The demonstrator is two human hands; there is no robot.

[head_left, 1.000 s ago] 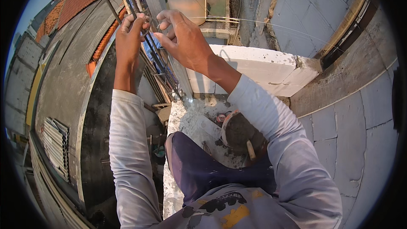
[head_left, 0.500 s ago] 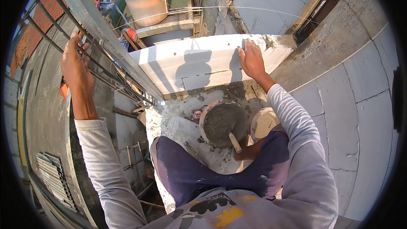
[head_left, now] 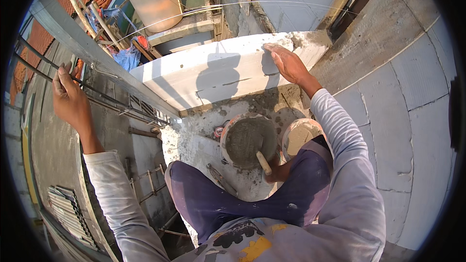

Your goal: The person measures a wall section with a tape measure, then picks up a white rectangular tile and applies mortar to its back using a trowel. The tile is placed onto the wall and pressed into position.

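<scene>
The block wall (head_left: 252,70) at twelve o'clock looks laid; mortar (head_left: 240,138) at five remains. Whether our left grip (head_left: 70,99) clamps the rebar (head_left: 35,67) we can't tell; our right grip (head_left: 290,67) is apart.

Wide fisheye view from the left of the wearer's head, facing steeply down and forward. The shirt front (head_left: 286,235) is closest, at the lower edge, with the sleeves (head_left: 347,150) reaching away to the left hand (head_left: 70,99) and right hand (head_left: 290,64). A white block wall (head_left: 252,70) stands beyond, a water tank (head_left: 158,5) farther off; straight lines bow near the rim.
</scene>
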